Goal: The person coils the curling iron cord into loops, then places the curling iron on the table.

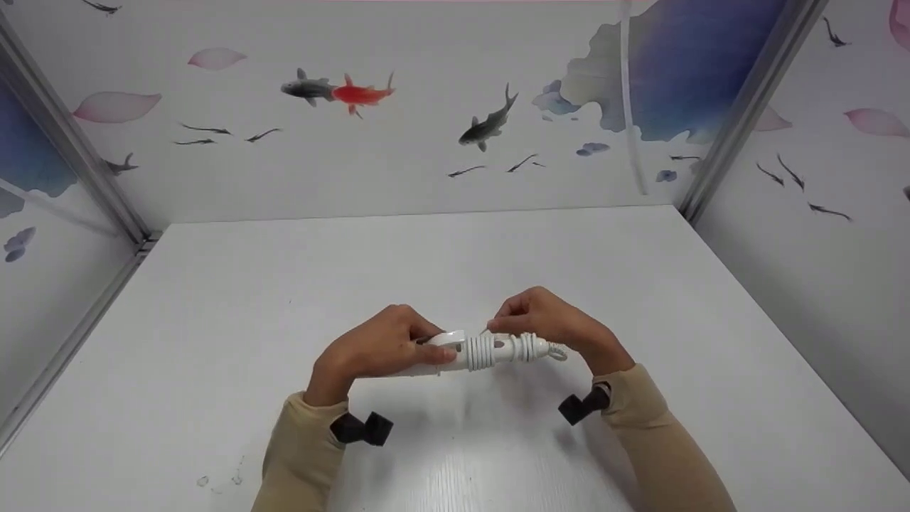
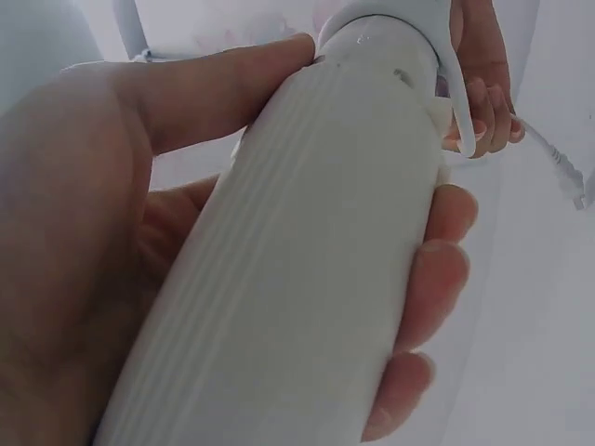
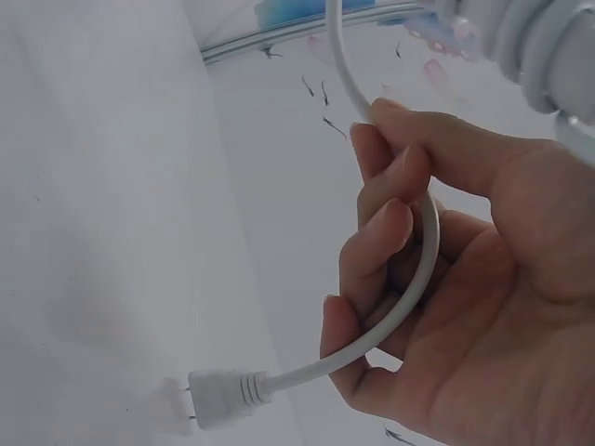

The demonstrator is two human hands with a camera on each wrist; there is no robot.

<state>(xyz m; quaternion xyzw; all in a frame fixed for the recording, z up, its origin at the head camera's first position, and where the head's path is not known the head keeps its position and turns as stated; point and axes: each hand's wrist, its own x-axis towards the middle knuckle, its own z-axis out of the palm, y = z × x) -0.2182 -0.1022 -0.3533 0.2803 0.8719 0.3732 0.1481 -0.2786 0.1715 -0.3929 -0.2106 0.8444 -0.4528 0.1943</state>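
A long white electric appliance (image 2: 279,251), with a thick ridged body and a narrower far part, is held level above the table. My left hand (image 1: 387,345) grips its thick body, thumb along one side and fingers round the other. White power cord (image 1: 480,353) is wound in several turns round the narrower part, with a ribbed loop (image 1: 558,352) at its right end. A curved white hook-like piece (image 2: 462,102) stands out beside the neck. My right hand (image 1: 551,316) pinches the free length of cord (image 3: 423,269), whose two-pin plug (image 3: 223,398) hangs past the fingers.
The white table (image 1: 234,284) lies below both hands. A printed panel (image 1: 426,171) with fish and petals stands behind it, with side panels (image 1: 803,256) at left and right. Black wrist mounts (image 1: 362,429) stick out from both sleeves.
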